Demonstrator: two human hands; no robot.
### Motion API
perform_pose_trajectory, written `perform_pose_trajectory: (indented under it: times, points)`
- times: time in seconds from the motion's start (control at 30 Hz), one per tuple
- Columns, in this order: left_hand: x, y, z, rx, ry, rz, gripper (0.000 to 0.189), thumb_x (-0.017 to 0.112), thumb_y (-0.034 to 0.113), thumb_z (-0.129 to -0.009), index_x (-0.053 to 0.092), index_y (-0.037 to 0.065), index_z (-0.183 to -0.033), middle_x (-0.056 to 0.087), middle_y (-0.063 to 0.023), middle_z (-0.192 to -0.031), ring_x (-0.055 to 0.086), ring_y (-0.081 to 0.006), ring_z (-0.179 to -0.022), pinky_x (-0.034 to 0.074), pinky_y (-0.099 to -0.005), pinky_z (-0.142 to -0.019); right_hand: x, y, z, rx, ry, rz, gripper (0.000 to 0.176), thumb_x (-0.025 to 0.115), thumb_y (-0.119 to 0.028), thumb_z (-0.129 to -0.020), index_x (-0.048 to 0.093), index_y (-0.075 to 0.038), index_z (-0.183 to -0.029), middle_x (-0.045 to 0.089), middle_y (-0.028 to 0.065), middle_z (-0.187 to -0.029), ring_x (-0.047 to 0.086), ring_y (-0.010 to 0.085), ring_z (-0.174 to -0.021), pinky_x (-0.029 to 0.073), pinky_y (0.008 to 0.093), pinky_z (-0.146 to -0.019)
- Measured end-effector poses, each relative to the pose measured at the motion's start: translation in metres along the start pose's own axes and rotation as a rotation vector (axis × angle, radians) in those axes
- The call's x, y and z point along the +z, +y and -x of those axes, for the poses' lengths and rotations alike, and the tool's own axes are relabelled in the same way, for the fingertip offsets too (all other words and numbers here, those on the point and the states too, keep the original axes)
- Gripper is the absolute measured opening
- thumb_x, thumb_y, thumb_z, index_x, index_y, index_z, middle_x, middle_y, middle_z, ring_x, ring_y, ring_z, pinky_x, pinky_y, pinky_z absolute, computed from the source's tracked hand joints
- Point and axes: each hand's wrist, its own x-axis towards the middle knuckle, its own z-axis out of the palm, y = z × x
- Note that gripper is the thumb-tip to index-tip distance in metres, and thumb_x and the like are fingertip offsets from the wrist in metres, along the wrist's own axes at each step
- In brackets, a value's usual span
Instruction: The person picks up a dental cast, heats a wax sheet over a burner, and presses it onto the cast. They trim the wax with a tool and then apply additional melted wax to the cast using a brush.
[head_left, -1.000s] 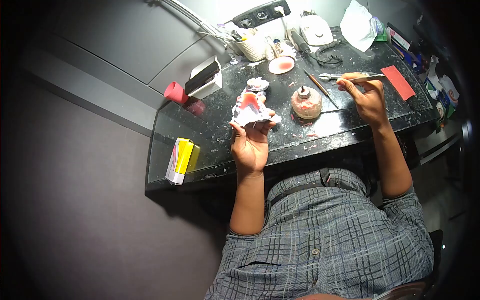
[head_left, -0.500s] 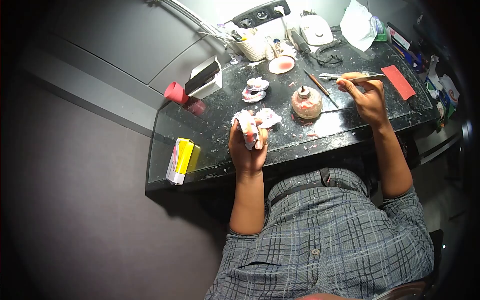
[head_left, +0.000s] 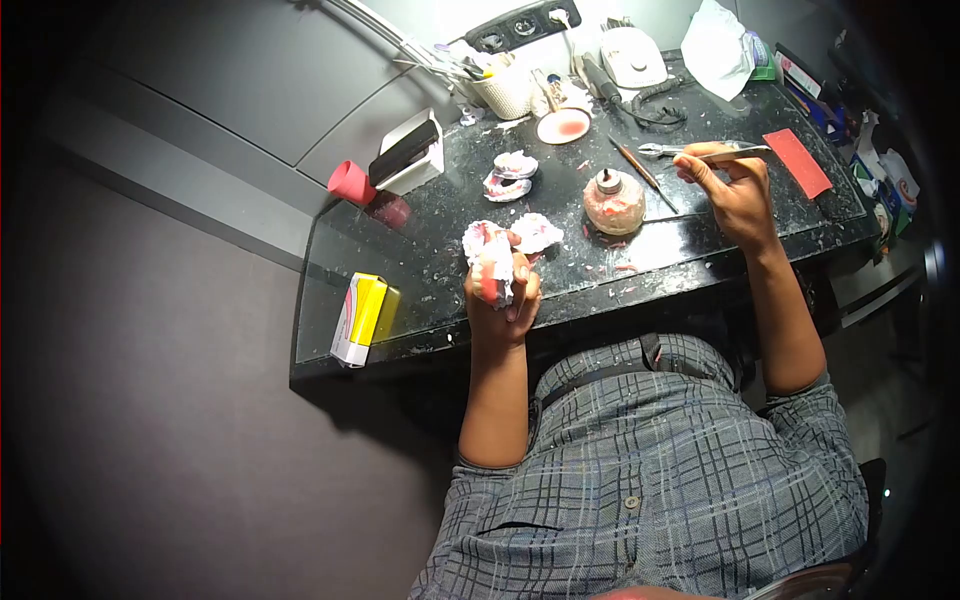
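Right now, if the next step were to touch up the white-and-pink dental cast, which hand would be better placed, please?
Probably the right hand, because it holds a slim silver metal instrument, one end pointing leftward, while the left hand is occupied holding the cast.

Dental lab, plaster casts (head_left: pixel 493 263), spirit lamp (head_left: pixel 614 207)

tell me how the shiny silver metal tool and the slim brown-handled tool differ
The shiny silver metal tool is held in the right hand; the slim brown-handled tool lies on the glossy black desk. The silver tool runs nearly level across the picture, while the brown-handled tool slants. The silver tool has a broader end, whereas the brown-handled tool's ends look narrow. Both are long and slender.
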Motion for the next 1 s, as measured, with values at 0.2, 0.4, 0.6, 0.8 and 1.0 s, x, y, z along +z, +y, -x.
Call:
perform_pose_trajectory:
  times: [0.2,0.4,0.6,0.8,1.0]
  points:
    - [-0.001,0.0,0.001,-0.038,0.026,-0.044,0.039,0.038,0.03,-0.11,0.046,-0.007,-0.119,0.062,-0.0206,-0.075,0.033,-0.0132,-0.033,0.032,-0.0246,-0.035,0.0,0.0,0.0,0.001,0.002,0.014,0.014,0.071,-0.008,-0.095,0.076,0.004,-0.097,0.075,0.0092,-0.083,0.07,0.0124,-0.075,0.056,0.0264,-0.07]
    - [0.001,-0.001,0.002,-0.055,0.077,-0.067,0.042,0.037,0.037,-0.111,0.05,-0.004,-0.114,0.06,-0.0166,-0.07,0.032,-0.0129,-0.033,0.033,-0.0249,-0.036,0.0,0.0,0.0,-0.005,-0.004,0.008,0.014,0.071,-0.008,-0.095,0.077,0.004,-0.097,0.075,0.0092,-0.083,0.07,0.0122,-0.075,0.056,0.0264,-0.07]
    - [-0.005,0.001,-0.004,-0.083,-0.011,0.022,0.052,0.039,0.038,-0.111,0.05,-0.011,-0.123,0.065,-0.0246,-0.085,0.039,-0.0156,-0.036,0.035,-0.026,-0.044,0.0,-0.002,0.0,-0.002,-0.006,0.022,0.014,0.07,-0.008,-0.095,0.076,0.004,-0.098,0.075,0.0095,-0.083,0.07,0.0126,-0.075,0.056,0.0268,-0.07]
    - [0.024,-0.003,-0.012,-0.064,0.011,-0.076,0.047,0.042,0.044,-0.109,0.058,0.003,-0.127,0.068,-0.0154,-0.11,0.065,-0.0257,-0.098,0.055,-0.0457,-0.082,-0.001,-0.001,0.0,0.014,-0.013,0.024,0.015,0.07,-0.008,-0.095,0.076,0.005,-0.098,0.076,0.0101,-0.085,0.071,0.013,-0.077,0.057,0.027,-0.071]
    - [0.014,-0.01,-0.008,0.081,0.127,-0.255,0.039,0.06,0.03,-0.102,0.056,0.008,-0.134,0.062,-0.0175,-0.134,0.064,-0.0379,-0.118,0.054,-0.0525,-0.098,-0.001,0.001,0.0,0.017,-0.007,0.022,0.015,0.07,-0.008,-0.095,0.076,0.005,-0.098,0.077,0.0104,-0.086,0.071,0.013,-0.078,0.057,0.0271,-0.071]
